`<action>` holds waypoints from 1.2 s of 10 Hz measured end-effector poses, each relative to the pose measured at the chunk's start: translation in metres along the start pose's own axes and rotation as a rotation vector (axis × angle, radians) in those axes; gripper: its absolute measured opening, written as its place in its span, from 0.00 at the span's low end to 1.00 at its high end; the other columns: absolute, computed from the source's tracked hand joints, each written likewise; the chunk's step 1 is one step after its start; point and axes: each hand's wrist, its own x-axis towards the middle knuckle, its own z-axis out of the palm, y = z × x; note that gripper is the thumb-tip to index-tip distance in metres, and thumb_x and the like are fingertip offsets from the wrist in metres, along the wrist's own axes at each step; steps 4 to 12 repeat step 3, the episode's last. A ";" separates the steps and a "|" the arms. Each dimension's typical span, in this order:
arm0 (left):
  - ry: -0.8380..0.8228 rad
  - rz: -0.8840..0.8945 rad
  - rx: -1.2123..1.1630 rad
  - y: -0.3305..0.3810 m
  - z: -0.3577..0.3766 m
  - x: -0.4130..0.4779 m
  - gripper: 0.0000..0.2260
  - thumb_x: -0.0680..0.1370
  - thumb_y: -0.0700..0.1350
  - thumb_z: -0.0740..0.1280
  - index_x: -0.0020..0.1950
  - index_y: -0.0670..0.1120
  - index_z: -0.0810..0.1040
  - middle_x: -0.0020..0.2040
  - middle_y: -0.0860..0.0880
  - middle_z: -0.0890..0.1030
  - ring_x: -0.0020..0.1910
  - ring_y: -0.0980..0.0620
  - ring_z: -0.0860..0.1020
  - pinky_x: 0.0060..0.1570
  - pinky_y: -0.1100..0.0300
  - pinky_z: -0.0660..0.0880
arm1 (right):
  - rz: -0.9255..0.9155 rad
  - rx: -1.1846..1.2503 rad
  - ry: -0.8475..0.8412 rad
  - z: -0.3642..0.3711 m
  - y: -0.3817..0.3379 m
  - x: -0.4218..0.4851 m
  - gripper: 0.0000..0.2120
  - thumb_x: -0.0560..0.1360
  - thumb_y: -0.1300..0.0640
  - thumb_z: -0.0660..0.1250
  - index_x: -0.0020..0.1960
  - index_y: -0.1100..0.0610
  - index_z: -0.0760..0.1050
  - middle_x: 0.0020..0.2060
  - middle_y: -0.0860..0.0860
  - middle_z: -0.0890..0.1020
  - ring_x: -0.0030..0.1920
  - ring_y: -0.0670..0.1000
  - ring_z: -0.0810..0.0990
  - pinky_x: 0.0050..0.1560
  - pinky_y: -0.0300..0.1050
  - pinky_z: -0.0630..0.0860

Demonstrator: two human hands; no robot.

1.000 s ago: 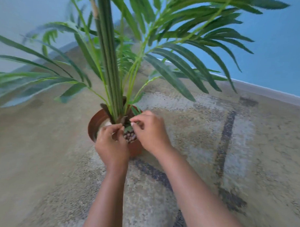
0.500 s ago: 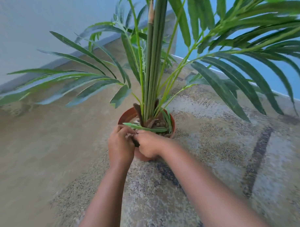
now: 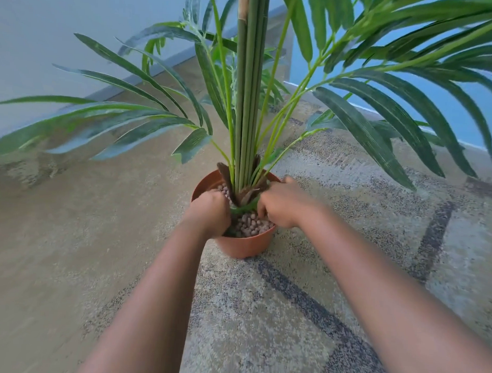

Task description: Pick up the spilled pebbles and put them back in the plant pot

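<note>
A terracotta plastic plant pot [image 3: 241, 247] stands on the carpet and holds a tall green palm-like plant [image 3: 249, 102]. Brownish pebbles [image 3: 251, 227] fill the pot around the stems. My left hand [image 3: 210, 213] is inside the pot's left side, with its fingers bent down into the pebbles and hidden. My right hand [image 3: 283, 207] is at the right side over the rim, blurred, its fingers curled down onto the pebbles. A low green leaf [image 3: 242, 208] lies between the two hands. I see no loose pebbles on the floor around the pot.
The pot stands on a beige carpet [image 3: 69, 250] with dark grey lines [image 3: 299, 297]. Long fronds [image 3: 380, 127] spread out above my arms on both sides. A grey wall [image 3: 63, 26] at the left and a blue wall [image 3: 451, 109] at the right meet behind the plant.
My hands, which touched at the pot's front rim half a second ago, have moved apart inside the pot, and the pebbles show between them. The view has shifted closer to the pot.
</note>
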 end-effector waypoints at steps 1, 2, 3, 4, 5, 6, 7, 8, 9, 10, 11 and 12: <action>0.127 0.005 -0.097 -0.005 0.008 -0.008 0.08 0.70 0.34 0.64 0.37 0.42 0.82 0.43 0.46 0.79 0.42 0.46 0.77 0.40 0.53 0.78 | 0.105 0.147 0.129 0.004 0.012 -0.011 0.14 0.76 0.64 0.63 0.55 0.51 0.82 0.54 0.50 0.83 0.60 0.55 0.76 0.69 0.57 0.64; 0.183 -0.008 -0.115 -0.001 0.012 -0.012 0.09 0.71 0.35 0.63 0.34 0.43 0.80 0.41 0.46 0.79 0.39 0.47 0.78 0.37 0.53 0.77 | 0.144 0.097 0.112 0.007 0.008 -0.022 0.12 0.77 0.61 0.63 0.56 0.50 0.81 0.55 0.50 0.83 0.61 0.57 0.73 0.70 0.60 0.60; 0.240 -0.052 -0.138 0.007 0.023 -0.025 0.10 0.71 0.36 0.64 0.37 0.48 0.82 0.40 0.48 0.82 0.41 0.46 0.79 0.43 0.53 0.78 | 0.126 0.093 0.049 0.018 0.003 -0.032 0.16 0.77 0.60 0.62 0.60 0.45 0.78 0.60 0.51 0.81 0.64 0.60 0.69 0.69 0.63 0.58; 0.240 -0.052 -0.138 0.007 0.023 -0.025 0.10 0.71 0.36 0.64 0.37 0.48 0.82 0.40 0.48 0.82 0.41 0.46 0.79 0.43 0.53 0.78 | 0.126 0.093 0.049 0.018 0.003 -0.032 0.16 0.77 0.60 0.62 0.60 0.45 0.78 0.60 0.51 0.81 0.64 0.60 0.69 0.69 0.63 0.58; 0.240 -0.052 -0.138 0.007 0.023 -0.025 0.10 0.71 0.36 0.64 0.37 0.48 0.82 0.40 0.48 0.82 0.41 0.46 0.79 0.43 0.53 0.78 | 0.126 0.093 0.049 0.018 0.003 -0.032 0.16 0.77 0.60 0.62 0.60 0.45 0.78 0.60 0.51 0.81 0.64 0.60 0.69 0.69 0.63 0.58; 0.240 -0.052 -0.138 0.007 0.023 -0.025 0.10 0.71 0.36 0.64 0.37 0.48 0.82 0.40 0.48 0.82 0.41 0.46 0.79 0.43 0.53 0.78 | 0.126 0.093 0.049 0.018 0.003 -0.032 0.16 0.77 0.60 0.62 0.60 0.45 0.78 0.60 0.51 0.81 0.64 0.60 0.69 0.69 0.63 0.58; 0.240 -0.052 -0.138 0.007 0.023 -0.025 0.10 0.71 0.36 0.64 0.37 0.48 0.82 0.40 0.48 0.82 0.41 0.46 0.79 0.43 0.53 0.78 | 0.126 0.093 0.049 0.018 0.003 -0.032 0.16 0.77 0.60 0.62 0.60 0.45 0.78 0.60 0.51 0.81 0.64 0.60 0.69 0.69 0.63 0.58; 0.240 -0.052 -0.138 0.007 0.023 -0.025 0.10 0.71 0.36 0.64 0.37 0.48 0.82 0.40 0.48 0.82 0.41 0.46 0.79 0.43 0.53 0.78 | 0.126 0.093 0.049 0.018 0.003 -0.032 0.16 0.77 0.60 0.62 0.60 0.45 0.78 0.60 0.51 0.81 0.64 0.60 0.69 0.69 0.63 0.58; 0.240 -0.052 -0.138 0.007 0.023 -0.025 0.10 0.71 0.36 0.64 0.37 0.48 0.82 0.40 0.48 0.82 0.41 0.46 0.79 0.43 0.53 0.78 | 0.126 0.093 0.049 0.018 0.003 -0.032 0.16 0.77 0.60 0.62 0.60 0.45 0.78 0.60 0.51 0.81 0.64 0.60 0.69 0.69 0.63 0.58; 0.240 -0.052 -0.138 0.007 0.023 -0.025 0.10 0.71 0.36 0.64 0.37 0.48 0.82 0.40 0.48 0.82 0.41 0.46 0.79 0.43 0.53 0.78 | 0.126 0.093 0.049 0.018 0.003 -0.032 0.16 0.77 0.60 0.62 0.60 0.45 0.78 0.60 0.51 0.81 0.64 0.60 0.69 0.69 0.63 0.58; 0.240 -0.052 -0.138 0.007 0.023 -0.025 0.10 0.71 0.36 0.64 0.37 0.48 0.82 0.40 0.48 0.82 0.41 0.46 0.79 0.43 0.53 0.78 | 0.126 0.093 0.049 0.018 0.003 -0.032 0.16 0.77 0.60 0.62 0.60 0.45 0.78 0.60 0.51 0.81 0.64 0.60 0.69 0.69 0.63 0.58; 0.240 -0.052 -0.138 0.007 0.023 -0.025 0.10 0.71 0.36 0.64 0.37 0.48 0.82 0.40 0.48 0.82 0.41 0.46 0.79 0.43 0.53 0.78 | 0.126 0.093 0.049 0.018 0.003 -0.032 0.16 0.77 0.60 0.62 0.60 0.45 0.78 0.60 0.51 0.81 0.64 0.60 0.69 0.69 0.63 0.58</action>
